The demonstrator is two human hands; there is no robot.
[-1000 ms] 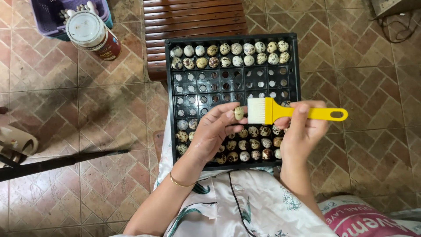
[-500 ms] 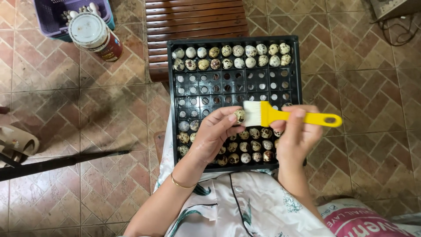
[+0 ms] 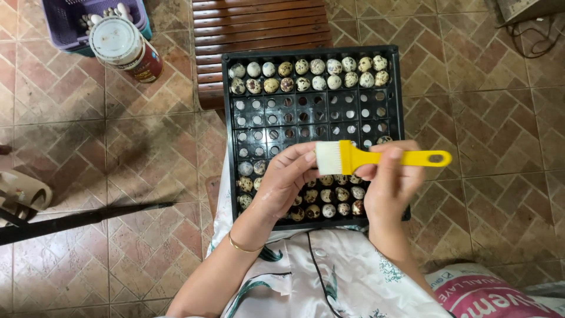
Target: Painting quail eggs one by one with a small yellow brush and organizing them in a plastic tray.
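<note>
Brown patterned floor tiles lie under a black egg tray (image 3: 226, 126) resting on the person's lap, both hands raised over its near end.

Right hand (image 3: 388, 179) pinches the handle of a yellow brush (image 3: 376, 158) with pale bristles, held level across the tray, bristles pointing left. Left hand (image 3: 286, 179) is cupped with fingers curled in, fingertips meeting the bristles — whether an egg sits inside them I cannot tell. Speckled eggs (image 3: 309, 73) fill the two far rows; more speckled ones sit in the near rows under the hands, and the middle cells show bare holes. Beyond the tray stands a slatted wooden bench (image 3: 259, 23). Far left — a white-lidded jar (image 3: 123, 47) leans against a purple basket (image 3: 62, 26).
</note>
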